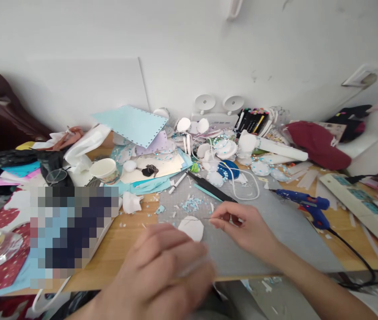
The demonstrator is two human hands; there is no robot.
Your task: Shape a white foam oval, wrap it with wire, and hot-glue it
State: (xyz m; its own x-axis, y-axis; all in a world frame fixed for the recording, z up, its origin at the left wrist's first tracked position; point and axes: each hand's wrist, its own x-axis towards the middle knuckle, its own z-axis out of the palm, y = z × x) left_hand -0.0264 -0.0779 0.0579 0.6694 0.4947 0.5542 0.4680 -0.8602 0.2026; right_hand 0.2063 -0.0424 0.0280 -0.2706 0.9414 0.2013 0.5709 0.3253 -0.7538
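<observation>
My right hand (239, 222) is pinched at the fingertips on a thin dark strand (205, 218), wire or thread, that runs leftward across the top of a white disc (191, 229). The disc lies on the grey cutting mat (255, 249). Close to the camera, my left hand (172, 266) is curled closed above the table's front edge and blurred. A pale blurred patch shows at its fingers, too indistinct to name. Small blue and white scraps (192, 204) lie on the mat behind the disc.
A blue glue gun (304, 202) rests on the mat's right, beside a power strip (359, 200). Black tweezers (212, 186), a white cable (257, 189) and piled white crafts (225, 149) lie behind. A paper cup (104, 170) stands left.
</observation>
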